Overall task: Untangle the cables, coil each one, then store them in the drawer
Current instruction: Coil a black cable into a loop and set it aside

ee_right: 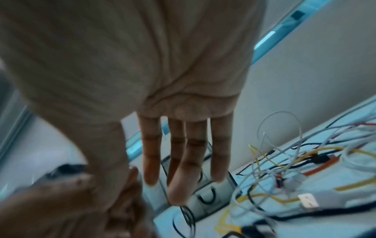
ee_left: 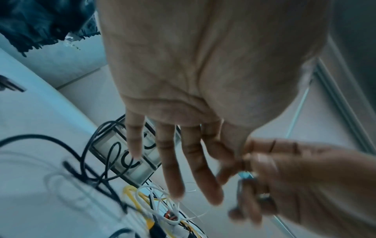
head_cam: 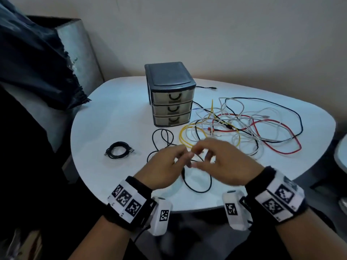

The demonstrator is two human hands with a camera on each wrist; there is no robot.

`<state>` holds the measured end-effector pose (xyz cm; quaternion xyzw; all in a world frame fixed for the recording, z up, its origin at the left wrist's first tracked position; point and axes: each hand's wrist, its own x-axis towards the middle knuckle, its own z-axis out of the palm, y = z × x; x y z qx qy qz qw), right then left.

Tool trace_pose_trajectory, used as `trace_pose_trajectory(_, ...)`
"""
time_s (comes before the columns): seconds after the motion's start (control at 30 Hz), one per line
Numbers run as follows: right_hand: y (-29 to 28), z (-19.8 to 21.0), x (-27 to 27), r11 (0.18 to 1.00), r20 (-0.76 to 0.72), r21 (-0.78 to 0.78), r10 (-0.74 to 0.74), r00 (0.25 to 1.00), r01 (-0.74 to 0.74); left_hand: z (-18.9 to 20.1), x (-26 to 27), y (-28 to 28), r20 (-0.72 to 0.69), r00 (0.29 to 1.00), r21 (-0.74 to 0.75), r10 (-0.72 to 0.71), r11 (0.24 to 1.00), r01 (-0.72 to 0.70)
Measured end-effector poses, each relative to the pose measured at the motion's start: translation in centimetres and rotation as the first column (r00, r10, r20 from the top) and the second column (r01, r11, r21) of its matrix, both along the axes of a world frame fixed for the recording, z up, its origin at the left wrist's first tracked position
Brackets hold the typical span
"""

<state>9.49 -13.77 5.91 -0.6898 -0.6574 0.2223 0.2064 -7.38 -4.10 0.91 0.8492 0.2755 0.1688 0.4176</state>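
Observation:
Both hands meet over the near middle of the white table. My left hand pinches a thin black cable between thumb and forefinger, its other fingers straight. My right hand pinches the same cable just beside it. The cable hangs in a loop below the hands, and more of it loops on the table to the left. A coiled black cable lies at the left. Right of centre lies a tangle of white, yellow, red and black cables. The dark drawer unit has all three drawers closed.
A dark cloth hangs over a grey chair at the left. The wall runs close behind the table. The table's front edge is just past my wrists. Another pale surface shows at the far right.

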Motion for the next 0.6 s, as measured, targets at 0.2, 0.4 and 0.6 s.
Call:
trace_pose_trajectory(0.2, -1.4, -4.9, -1.2, 0.919, 0.234, -0.388, 0.166, 0.958, -0.065, -2.4, -1.1, -0.2, -0.194, 0.98, -0.283, -0.043, 0.959, -0.014)
trace_pose_trajectory(0.4, -1.3, -5.2, -2.3, 0.942, 0.365, -0.332, 0.174, 0.915, -0.047, -3.6, -1.4, -0.4, -0.046, 0.993, -0.41, 0.105, 0.905, -0.115)
trace_pose_trajectory(0.6, -0.6, -5.0, -3.2, 0.958, 0.533, -0.282, 0.2, 0.822, -0.051, -3.2, -0.4, -1.2, -0.346, 0.927, 0.022, -0.144, 0.987, 0.162)
